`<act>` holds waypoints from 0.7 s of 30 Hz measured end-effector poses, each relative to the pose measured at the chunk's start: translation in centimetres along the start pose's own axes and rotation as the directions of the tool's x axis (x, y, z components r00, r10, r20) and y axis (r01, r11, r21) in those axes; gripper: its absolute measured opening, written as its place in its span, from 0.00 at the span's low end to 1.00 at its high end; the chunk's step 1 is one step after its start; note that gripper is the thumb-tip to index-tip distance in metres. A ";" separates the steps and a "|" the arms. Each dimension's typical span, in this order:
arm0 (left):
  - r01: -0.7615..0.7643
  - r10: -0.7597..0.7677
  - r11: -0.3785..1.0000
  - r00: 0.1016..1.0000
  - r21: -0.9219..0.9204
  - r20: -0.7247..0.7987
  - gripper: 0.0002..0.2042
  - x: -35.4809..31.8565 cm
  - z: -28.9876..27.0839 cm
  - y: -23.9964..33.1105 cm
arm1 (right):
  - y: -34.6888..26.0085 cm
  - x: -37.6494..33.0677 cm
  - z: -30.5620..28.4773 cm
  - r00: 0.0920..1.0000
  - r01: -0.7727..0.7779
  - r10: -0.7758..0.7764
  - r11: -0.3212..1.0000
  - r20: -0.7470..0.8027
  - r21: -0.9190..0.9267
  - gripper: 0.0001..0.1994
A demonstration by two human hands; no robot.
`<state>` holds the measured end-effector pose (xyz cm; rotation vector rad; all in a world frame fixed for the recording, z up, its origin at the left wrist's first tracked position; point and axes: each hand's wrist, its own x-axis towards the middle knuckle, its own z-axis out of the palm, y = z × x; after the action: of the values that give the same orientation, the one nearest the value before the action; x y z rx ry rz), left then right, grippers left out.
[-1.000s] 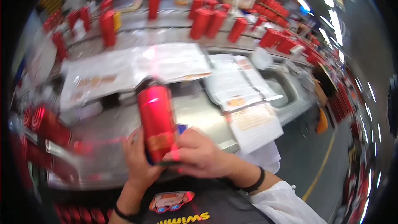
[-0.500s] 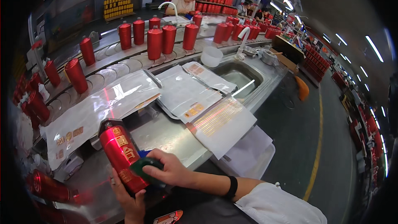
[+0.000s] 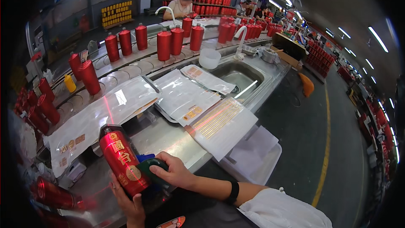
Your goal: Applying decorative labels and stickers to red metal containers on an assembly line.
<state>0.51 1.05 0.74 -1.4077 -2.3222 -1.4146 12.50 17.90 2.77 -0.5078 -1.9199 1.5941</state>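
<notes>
Both hands close on one red bottle [image 3: 122,160] at the near edge of the steel workbench [image 3: 168,137]. Left hand [image 3: 128,202] cups its base from below, fingers curled up the side; right hand [image 3: 175,172] presses a dark green pad [image 3: 148,169] against the lower body, fingers bent over it. Glossy red with gold characters and a dark cap, the bottle tilts up-left. Something blue [image 3: 145,157] peeks from behind it — too hidden to name. Beyond lie clear plastic sleeves [image 3: 185,99], then a sink [image 3: 238,76] and capped red bottles [image 3: 168,42] on a conveyor — farther rows blur.
</notes>
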 end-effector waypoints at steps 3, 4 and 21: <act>0.030 -0.030 0.999 0.999 -0.031 -0.016 0.46 -0.6 -0.5 -0.3 | -0.1 -0.3 0.9 0.988 -0.077 0.052 0.982 0.144 0.174 0.14; 0.044 -0.045 0.999 0.999 -0.032 -0.022 0.46 -0.6 -0.5 -0.7 | -0.6 -0.2 0.9 0.986 0.006 -0.016 0.998 0.166 0.059 0.14; -0.011 0.010 0.999 0.999 0.035 0.033 0.47 -0.2 -0.1 -0.9 | -5.0 1.2 -2.7 0.665 0.710 -0.540 0.671 0.517 -0.213 0.22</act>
<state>-0.06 0.71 0.15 -1.4420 -2.3440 -1.3507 13.69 19.66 8.15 0.4019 -2.3885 0.8659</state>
